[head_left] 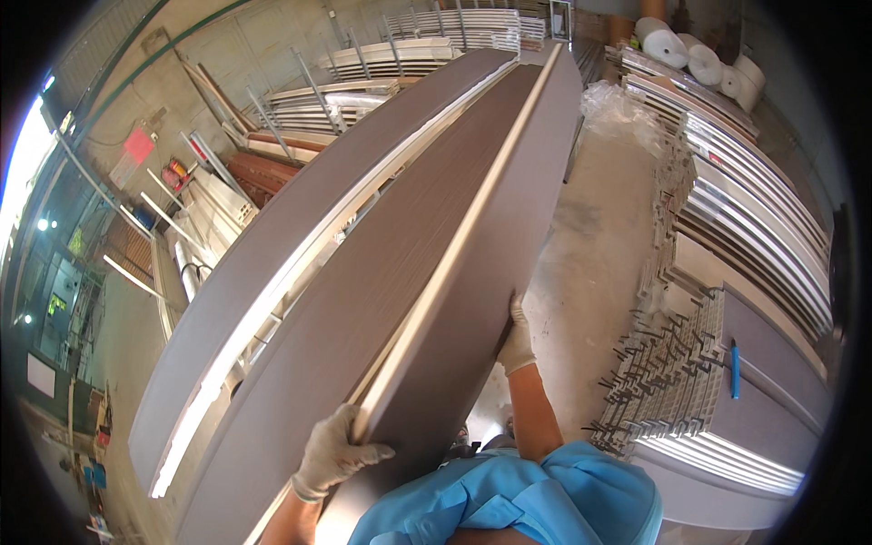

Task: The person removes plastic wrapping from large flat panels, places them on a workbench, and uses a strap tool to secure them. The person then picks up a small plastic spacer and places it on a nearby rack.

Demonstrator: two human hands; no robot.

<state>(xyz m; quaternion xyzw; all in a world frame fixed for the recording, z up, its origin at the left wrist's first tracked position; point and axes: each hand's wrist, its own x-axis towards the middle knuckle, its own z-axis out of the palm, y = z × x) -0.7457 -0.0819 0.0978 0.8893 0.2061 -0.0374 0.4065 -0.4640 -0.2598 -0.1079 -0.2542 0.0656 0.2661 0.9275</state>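
Note:
A long dark brown wood-grain panel with a pale edge strip is tilted up on its long edge in front of me, running from near my chest to the far end of the workshop. My left hand, in a white glove, grips its near end at the pale edge. My right hand, also gloved, presses on the panel's right-hand face further along. Next to it on the left lies a second long brown panel. A blue shirt shows at the bottom.
To the right stand stacks of brown and pale panels, with a bundle of metal clips and a blue tool on a grey panel. White rolls are at the far right. More pale profiles lie at the back and left. Concrete floor runs between.

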